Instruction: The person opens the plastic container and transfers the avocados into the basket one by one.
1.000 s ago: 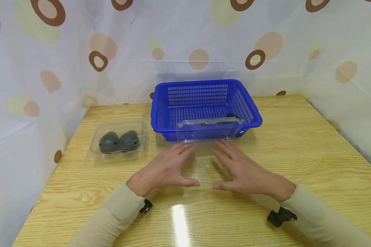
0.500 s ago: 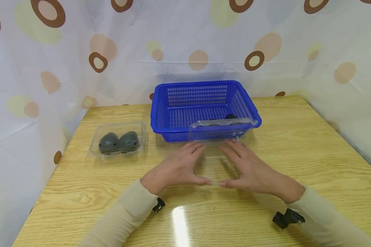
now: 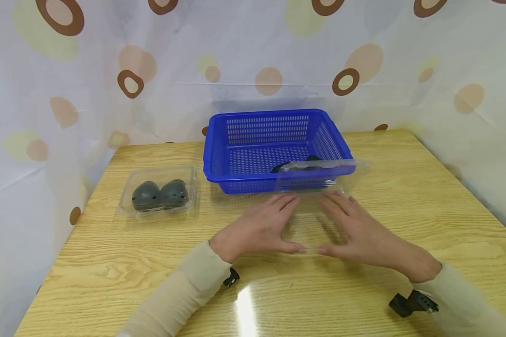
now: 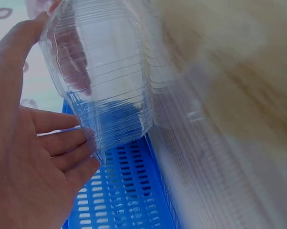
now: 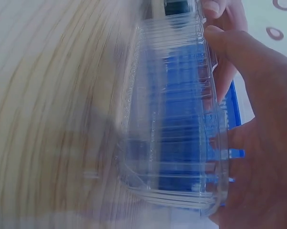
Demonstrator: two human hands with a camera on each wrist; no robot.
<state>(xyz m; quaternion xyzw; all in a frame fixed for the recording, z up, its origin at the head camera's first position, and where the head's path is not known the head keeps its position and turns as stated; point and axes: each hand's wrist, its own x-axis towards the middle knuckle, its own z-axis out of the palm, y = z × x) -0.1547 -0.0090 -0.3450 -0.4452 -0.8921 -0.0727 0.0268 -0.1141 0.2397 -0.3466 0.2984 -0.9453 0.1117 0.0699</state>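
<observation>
Between both hands is a clear plastic clamshell container (image 3: 314,227), its lid (image 3: 316,177) raised at the far side and overlapping the basket's front in the head view. My left hand (image 3: 259,229) grips the container's left side, thumb at the near rim and fingers at the far rim. On the opposite side my right hand (image 3: 364,236) holds it the same way, the two thumb tips close together. Through the clear walls in the right wrist view, no contents show inside the container (image 5: 167,119).
Behind the container stands a blue slotted basket (image 3: 212,145) with a few dark rounded objects (image 3: 314,159) near its front right corner. At left lies another clear clamshell (image 3: 128,187), closed over two dark green rounded objects (image 3: 173,193). A patterned curtain (image 3: 236,56) hangs behind the wooden table (image 3: 109,276).
Both hands have slid the clamshell container to the right across the table, its raised lid now in front of the basket's right part. The basket and the left clamshell stay put.
</observation>
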